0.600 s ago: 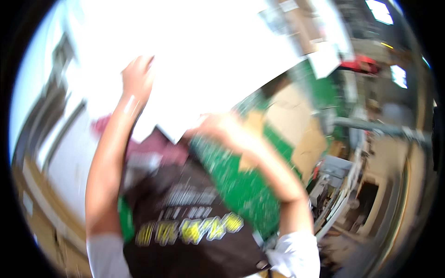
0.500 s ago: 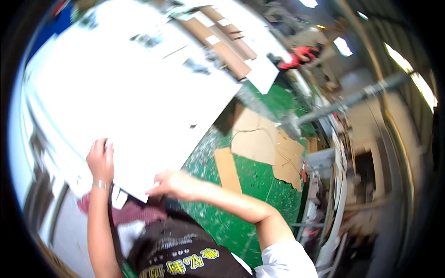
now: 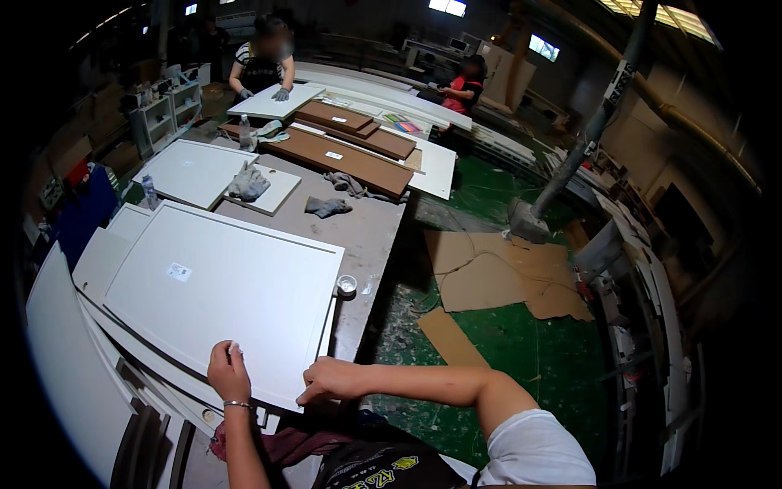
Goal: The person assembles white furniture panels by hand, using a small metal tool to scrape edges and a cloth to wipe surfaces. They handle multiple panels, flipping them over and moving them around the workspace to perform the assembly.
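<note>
A large white board (image 3: 220, 285) with a small label lies on top of other white panels at the near left of the workbench. Above its near edge is my left hand (image 3: 229, 373), fingers closed on a small white wad, perhaps tissue or cloth. My right hand (image 3: 334, 379) is curled at the board's near right corner, its fingertips touching the edge. What those fingers hold, if anything, is hidden. Past the board's right side, a small round container (image 3: 347, 285) sits on the bench.
Grey gloves (image 3: 327, 208), brown boards (image 3: 342, 159) and a water bottle (image 3: 244, 132) lie or stand farther along the bench (image 3: 371, 244). Cardboard (image 3: 472, 269) and a cable cover part of the green floor at right, near a post (image 3: 570, 163). Two people work beyond.
My view has turned and lifted, showing more of the far workshop; the earlier frame was blurred and very bright. Both hands stay near the board's near edge, with no clear change of grip.
</note>
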Available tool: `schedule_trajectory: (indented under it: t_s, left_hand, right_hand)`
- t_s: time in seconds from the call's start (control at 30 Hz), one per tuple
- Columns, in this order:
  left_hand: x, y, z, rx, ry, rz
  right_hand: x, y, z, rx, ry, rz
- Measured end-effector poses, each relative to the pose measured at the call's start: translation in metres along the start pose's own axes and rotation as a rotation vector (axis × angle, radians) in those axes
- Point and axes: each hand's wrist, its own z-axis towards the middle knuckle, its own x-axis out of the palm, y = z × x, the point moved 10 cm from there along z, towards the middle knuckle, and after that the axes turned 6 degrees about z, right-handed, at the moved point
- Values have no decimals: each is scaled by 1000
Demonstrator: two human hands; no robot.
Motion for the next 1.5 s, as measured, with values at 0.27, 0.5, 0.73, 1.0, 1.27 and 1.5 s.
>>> schedule_trajectory:
  t_s: [0.27, 0.5, 0.73, 1.0, 1.27, 1.5]
  left_hand:
    - [2, -14, 4, 35, -8, -30]
    - [-7, -19, 7, 55, -29, 37]
    - [0, -16, 8, 63, -14, 34]
    - [-3, -19, 9, 61, -15, 38]
    - [-5, -21, 9, 76, -23, 29]
    - [-5, -21, 9, 79, -49, 33]
  right_hand:
    - [-2, -10, -5, 135, 122, 70]
    - [-3, -2, -5, 91, -1, 18]
    - [-7, -2, -3, 58, -15, -79]
    - [-5, -2, -2, 25, 3, -79]
    - [-5, -5, -1, 48, 26, -41]
    - [-3, -14, -1, 101, 93, 100]
